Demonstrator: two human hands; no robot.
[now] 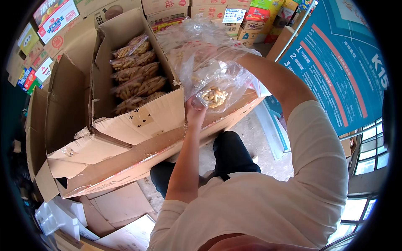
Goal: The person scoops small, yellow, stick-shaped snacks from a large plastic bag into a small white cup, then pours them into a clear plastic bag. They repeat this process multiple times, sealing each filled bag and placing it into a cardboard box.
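Observation:
My left hand (196, 108) grips a small clear plastic container (198, 102) at the mouth of a large clear plastic bag (216, 75). Pale yellow stick snacks (214, 96) lie in the bag just right of the container. My right hand (224, 54) reaches into or behind the bag's film from the right; its fingers are blurred by plastic, so what it holds cannot be told. To the left, an open cardboard box (139, 125) contains several clear packets of snack sticks (135, 70), stacked in a row.
Another open cardboard box (67, 100) stands at the left. Both boxes rest on a long cardboard-covered surface (163, 147) with crumbs. Stacked cartons (207, 12) line the back, a teal printed banner (333, 72) leans at right, and flattened cardboard (122, 204) and white foam pieces (56, 216) lie at lower left.

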